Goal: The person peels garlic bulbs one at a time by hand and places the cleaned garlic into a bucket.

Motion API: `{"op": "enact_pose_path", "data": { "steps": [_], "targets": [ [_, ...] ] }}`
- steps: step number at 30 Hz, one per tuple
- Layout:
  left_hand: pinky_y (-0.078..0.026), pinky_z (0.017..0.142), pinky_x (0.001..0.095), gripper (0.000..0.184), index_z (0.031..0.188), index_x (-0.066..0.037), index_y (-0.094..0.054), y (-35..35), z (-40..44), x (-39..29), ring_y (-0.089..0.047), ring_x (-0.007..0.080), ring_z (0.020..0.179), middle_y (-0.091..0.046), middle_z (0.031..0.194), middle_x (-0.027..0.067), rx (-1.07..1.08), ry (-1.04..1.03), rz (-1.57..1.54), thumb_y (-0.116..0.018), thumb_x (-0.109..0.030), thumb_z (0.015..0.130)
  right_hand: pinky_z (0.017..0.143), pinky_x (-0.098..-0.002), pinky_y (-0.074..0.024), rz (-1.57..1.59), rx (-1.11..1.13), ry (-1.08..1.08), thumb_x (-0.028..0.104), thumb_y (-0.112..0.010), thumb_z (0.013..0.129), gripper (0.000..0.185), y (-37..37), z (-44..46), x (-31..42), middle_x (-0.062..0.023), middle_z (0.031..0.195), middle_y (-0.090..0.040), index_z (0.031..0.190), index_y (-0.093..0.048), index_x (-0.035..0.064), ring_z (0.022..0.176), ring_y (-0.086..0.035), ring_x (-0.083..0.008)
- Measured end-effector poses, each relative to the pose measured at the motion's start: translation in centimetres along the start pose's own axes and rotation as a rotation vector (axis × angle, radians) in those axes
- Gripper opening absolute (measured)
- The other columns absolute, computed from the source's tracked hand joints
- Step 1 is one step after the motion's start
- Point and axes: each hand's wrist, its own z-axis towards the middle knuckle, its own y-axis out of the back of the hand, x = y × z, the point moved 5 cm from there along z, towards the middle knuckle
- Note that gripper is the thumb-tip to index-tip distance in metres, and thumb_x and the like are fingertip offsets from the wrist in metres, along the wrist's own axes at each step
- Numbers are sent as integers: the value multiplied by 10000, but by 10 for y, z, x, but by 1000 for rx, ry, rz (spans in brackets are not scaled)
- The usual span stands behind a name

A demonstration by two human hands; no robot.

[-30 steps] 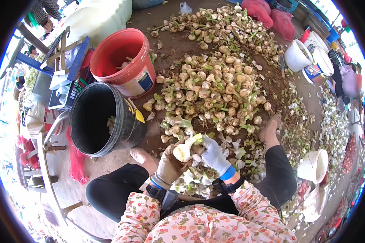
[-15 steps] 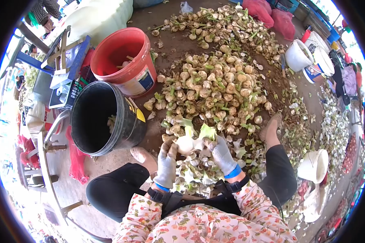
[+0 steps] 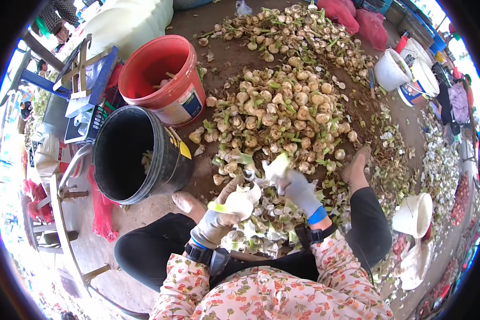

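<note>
My left hand (image 3: 217,220), in a whitish glove, is closed around a peeled white garlic bulb (image 3: 240,205) with a short green stem pointing left. To the right, my gloved right hand (image 3: 302,194) pinches a strip of pale green-white garlic skin (image 3: 276,166), slightly blurred and apart from the bulb. Under both hands lies a litter of torn garlic skins (image 3: 264,226) between my legs. Just beyond the hands rises a heap of unpeeled garlic bulbs (image 3: 282,112) with cut stems.
A black bucket (image 3: 168,173) with a few pale pieces inside stands at my left, and a red bucket (image 3: 189,80) behind it. More garlic (image 3: 304,32) lies farther back. A knife (image 3: 372,84) and white buckets (image 3: 392,70) are at the right; a white pail (image 3: 413,215) is nearer.
My hands have moved apart. The bulb has shifted down into my left hand, its stem turned left, and my right hand has pulled a piece of skin away from it.
</note>
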Motion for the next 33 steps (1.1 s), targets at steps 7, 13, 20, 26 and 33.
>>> {"op": "enact_pose_path", "data": {
  "steps": [7, 13, 20, 26, 33],
  "targets": [
    [-440, 921, 299, 974, 1441, -80, -229, 8, 12, 6, -522, 177, 1084, -502, 1207, 68, -39, -138, 401, -772, -27, 634, 690, -243, -455, 554, 199, 83, 222, -724, 793, 403, -14, -16, 57, -44, 868, -542, 1099, -533, 43, 803, -536, -90],
    [-446, 873, 285, 535, 1268, 9, -474, 33, 10, 7, -547, 149, 1017, -596, 1060, 57, -464, -45, 359, -679, -152, 800, 636, -322, -441, 202, -222, 585, 44, -697, 760, 177, -10, -24, 87, -94, 795, -563, 860, -550, 39, 697, -553, -215],
    [-458, 889, 352, 334, 1183, -96, -563, 50, 16, 26, -569, 182, 1030, -631, 1072, 53, -327, -49, -175, -564, -289, 911, 619, -251, -444, 873, 150, 70, 99, -672, 815, 139, -26, -38, 80, -63, 905, -581, 857, -565, 21, 730, -545, -123],
    [-468, 804, 323, 422, 1128, -44, -534, 64, 15, 33, -573, 214, 934, -604, 1024, 72, -150, -351, 544, -492, -414, 928, 537, -228, -435, 1277, 259, 50, 167, -666, 826, 234, -12, -46, 99, -119, 894, -571, 718, -496, 48, 673, -545, -117],
    [-486, 554, 242, 389, 1115, -88, -547, 93, 24, 24, -617, 166, 807, -636, 1011, 55, -338, -153, -552, -512, -421, 917, 719, -308, -495, 1267, 217, 177, 146, -687, 801, 211, 27, -62, 116, -166, 953, -587, 742, -517, 36, 835, -602, -223]
  ]
}}
